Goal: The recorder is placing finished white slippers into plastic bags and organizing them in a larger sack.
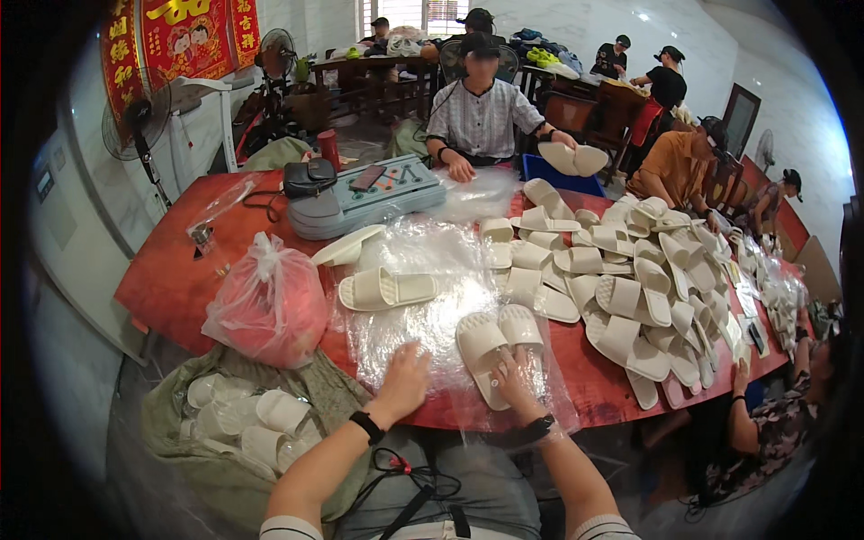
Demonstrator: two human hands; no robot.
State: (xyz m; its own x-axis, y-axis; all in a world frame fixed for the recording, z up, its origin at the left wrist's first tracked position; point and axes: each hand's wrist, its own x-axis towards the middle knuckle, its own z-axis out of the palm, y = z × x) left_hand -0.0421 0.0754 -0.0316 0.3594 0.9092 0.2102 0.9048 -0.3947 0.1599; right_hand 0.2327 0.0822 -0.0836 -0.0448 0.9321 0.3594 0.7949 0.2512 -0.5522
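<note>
1. Touching slipper pair (489,345) w/ R hand (517,391) nr table (598,396) edge, being unable to tell fingers' grip.
2. Keeping L hand (402,382) over clear bags (423,328), fingers loosely wide.
3. Seeing more slippers (283,410) in green sack (342,387), sth. pink (270,319) in tied bag (265,259).

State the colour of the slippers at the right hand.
Cream: the slippers at the right hand, seen best in the head view.

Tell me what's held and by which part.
The right hand seems to hold a slipper pair near the heels; for the left hand, I can't tell.
</note>
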